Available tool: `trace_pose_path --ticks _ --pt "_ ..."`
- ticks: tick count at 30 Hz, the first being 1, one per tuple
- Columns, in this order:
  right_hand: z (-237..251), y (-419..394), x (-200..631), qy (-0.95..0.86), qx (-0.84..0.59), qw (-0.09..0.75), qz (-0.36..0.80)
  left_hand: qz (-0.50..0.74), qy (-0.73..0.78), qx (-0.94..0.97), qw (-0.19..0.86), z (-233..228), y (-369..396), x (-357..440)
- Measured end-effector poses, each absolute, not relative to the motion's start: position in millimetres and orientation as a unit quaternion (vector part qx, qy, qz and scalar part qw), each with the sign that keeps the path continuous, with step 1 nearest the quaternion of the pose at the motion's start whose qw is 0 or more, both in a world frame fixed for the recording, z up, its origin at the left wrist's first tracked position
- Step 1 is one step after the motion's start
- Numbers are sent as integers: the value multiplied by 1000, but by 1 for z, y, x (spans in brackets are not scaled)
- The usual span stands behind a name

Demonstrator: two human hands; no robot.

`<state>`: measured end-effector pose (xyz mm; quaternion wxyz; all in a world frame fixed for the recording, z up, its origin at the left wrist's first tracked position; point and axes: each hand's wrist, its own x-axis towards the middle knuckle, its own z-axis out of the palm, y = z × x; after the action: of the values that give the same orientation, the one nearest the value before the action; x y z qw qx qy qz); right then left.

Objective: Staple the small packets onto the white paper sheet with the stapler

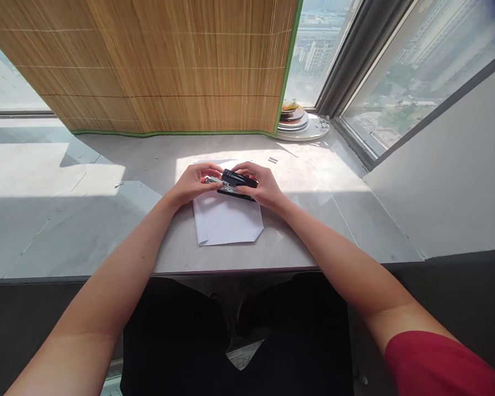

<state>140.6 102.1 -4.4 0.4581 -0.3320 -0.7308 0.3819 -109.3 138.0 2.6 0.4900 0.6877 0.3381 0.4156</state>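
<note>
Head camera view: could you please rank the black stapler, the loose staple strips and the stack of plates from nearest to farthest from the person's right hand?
1. Black stapler: gripped in the right hand, over the white paper.
2. Loose staple strips: on the sill just beyond that hand.
3. Stack of plates: far back, in the window corner.

Two hands on a stapler
The left hand (196, 181) and right hand (260, 184) hold a black stapler (236, 183) over white paper (226, 219).
</note>
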Motion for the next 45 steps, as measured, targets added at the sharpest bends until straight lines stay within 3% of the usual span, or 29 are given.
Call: trace_pose_path --ticks 13,19,31,35,39,45 --pt "3 113 169 -703 -300 486 424 415 322 730 438 14 128 -112" --pt "2 118 183 -710 -288 468 441 358 267 790 421 6 131 -114" --pt "7 103 156 -738 -272 474 396 364 302 853 222 -3 140 -104" --pt "9 115 179 -719 -304 496 381 264 437 853 110 -8 146 -110" --pt "2 130 210 -683 -367 539 329 101 532 837 72 -16 152 -122" --pt "-8 135 232 -709 -410 483 309 101 530 842 2 -7 143 -129"
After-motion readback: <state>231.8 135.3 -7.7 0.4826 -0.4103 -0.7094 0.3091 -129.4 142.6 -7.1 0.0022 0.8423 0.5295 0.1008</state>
